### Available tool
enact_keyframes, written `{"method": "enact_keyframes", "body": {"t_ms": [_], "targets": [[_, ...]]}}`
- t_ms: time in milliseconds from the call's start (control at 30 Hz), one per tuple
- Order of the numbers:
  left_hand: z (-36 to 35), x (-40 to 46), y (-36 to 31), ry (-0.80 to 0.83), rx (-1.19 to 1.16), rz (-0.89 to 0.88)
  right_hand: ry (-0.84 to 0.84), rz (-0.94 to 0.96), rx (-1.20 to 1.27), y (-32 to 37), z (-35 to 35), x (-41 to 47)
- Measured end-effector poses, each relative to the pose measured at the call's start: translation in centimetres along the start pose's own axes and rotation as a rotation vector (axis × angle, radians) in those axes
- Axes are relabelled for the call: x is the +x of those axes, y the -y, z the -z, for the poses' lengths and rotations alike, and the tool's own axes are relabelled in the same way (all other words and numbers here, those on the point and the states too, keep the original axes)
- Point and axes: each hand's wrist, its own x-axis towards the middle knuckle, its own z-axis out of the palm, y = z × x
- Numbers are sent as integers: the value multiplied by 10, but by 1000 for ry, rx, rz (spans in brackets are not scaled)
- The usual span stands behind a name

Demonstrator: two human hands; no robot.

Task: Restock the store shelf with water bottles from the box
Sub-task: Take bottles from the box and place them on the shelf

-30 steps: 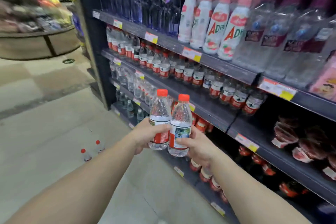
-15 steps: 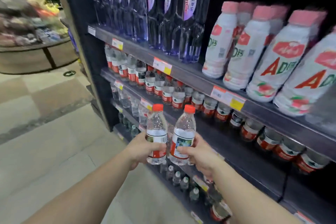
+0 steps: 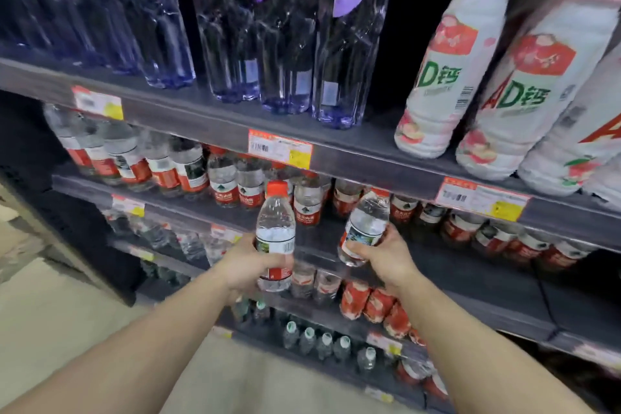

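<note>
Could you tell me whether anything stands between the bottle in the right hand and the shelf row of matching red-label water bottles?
Nothing visible does. The right hand tilts its water bottle toward a gap in the red-label row, and the dark shelf surface there is bare.

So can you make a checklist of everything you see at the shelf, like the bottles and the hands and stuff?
Surface: second shelf, dark, with a bare stretch in front of the hands.
Job's things: left bottle upright; right bottle tilted toward the shelf; same red-label bottles lined up behind.
Clutter: nothing seen.
Grippers: left hand and right hand each grip one bottle.
Cables: nothing seen.
Surroundings: tall blue bottles, white milk-drink bottles, price tags.
</note>
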Motion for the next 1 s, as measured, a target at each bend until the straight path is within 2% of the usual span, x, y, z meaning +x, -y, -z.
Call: {"method": "enact_keyframes", "body": {"t_ms": [200,500,700,867,1000], "targets": [[20,33,13,63,-20,9,-150,4,-87,-11,-28,38],[32,52,37,29,-50,7,-115,98,-266,-32,-52,61],[32,61,37,27,-43,31,-45,48,-316,-32,-45,57],[26,66,31,52,-50,20,-106,17,-426,-54,-58,82],[22,71,28,60,-43,7,-64,-34,-382,-31,-59,60]]}}
